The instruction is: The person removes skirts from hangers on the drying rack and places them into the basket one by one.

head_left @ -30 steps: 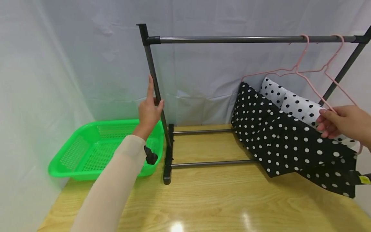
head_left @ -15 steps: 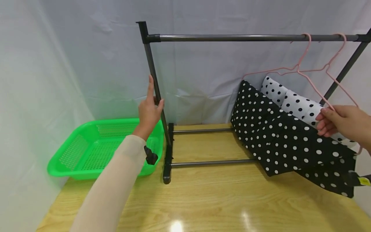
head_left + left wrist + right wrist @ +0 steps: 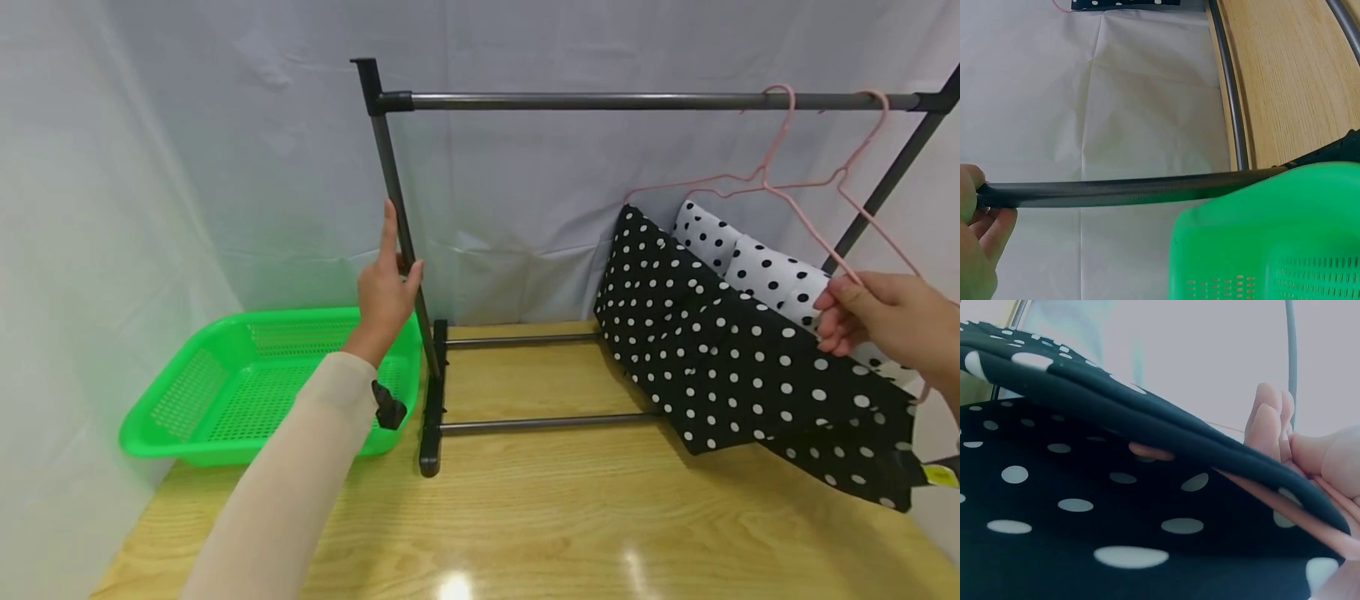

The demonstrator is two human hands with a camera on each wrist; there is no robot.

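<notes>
A person is standing over a wooden table point(image 3: 570, 508), bracing a small dark metal garment rack point(image 3: 600, 102) with one hand while working at the clothing on it with the other. The left hand point(image 3: 386, 287) is gripping the rack's left upright post point(image 3: 397, 218) about halfway up, forefinger lying straight along the tube and thumb wrapping round from the near side; the left wrist view is showing the same post point(image 3: 1129, 192) running across the frame into the curled fingers point(image 3: 985, 234). At the right end of the rail, two pink wire hangers point(image 3: 780, 187) are hanging side by side, the nearer one carrying a black garment with white polka dots point(image 3: 742, 367), the farther one a white garment with black dots point(image 3: 757, 262). The right hand point(image 3: 881, 321) is pinching the upper edge of the black dotted garment together with the sloping arm of its hanger, fingers curling over the fold. In the right wrist view the cloth point(image 3: 1085, 506) is filling most of the frame, so how much of the pink wire is actually inside the grip is hard to make out. The black garment is hanging tilted, its lower hem reaching down towards the table at the right. A green perforated plastic basket point(image 3: 195, 400) is sitting on the table just left of the rack's foot, against a white cloth backdrop point(image 3: 187, 150).
</notes>
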